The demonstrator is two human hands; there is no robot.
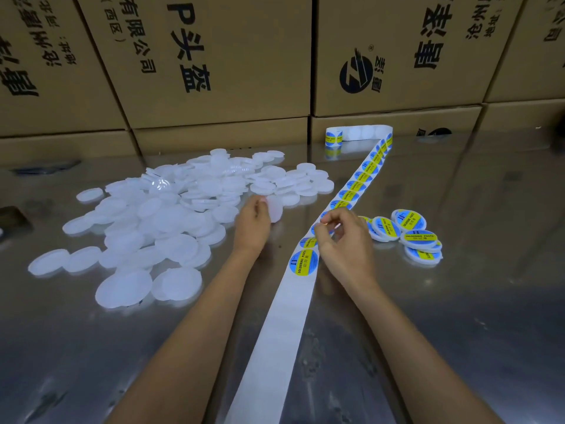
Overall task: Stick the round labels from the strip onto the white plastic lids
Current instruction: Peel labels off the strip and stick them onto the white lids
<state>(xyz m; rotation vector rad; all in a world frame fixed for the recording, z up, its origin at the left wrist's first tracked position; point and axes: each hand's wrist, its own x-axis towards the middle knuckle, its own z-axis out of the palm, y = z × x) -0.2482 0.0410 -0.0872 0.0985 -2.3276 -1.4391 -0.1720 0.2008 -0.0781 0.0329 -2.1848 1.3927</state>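
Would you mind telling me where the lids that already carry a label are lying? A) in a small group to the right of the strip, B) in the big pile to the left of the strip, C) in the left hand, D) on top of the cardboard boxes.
A: the labelled lids sit in a small group right of the strip, while the pile on the left is plain white.

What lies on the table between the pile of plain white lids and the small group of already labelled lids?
In the head view, the label strip runs diagonally between the plain lid pile and the labelled lids; both hands work there, left hand holding a lid, right hand on the strip.
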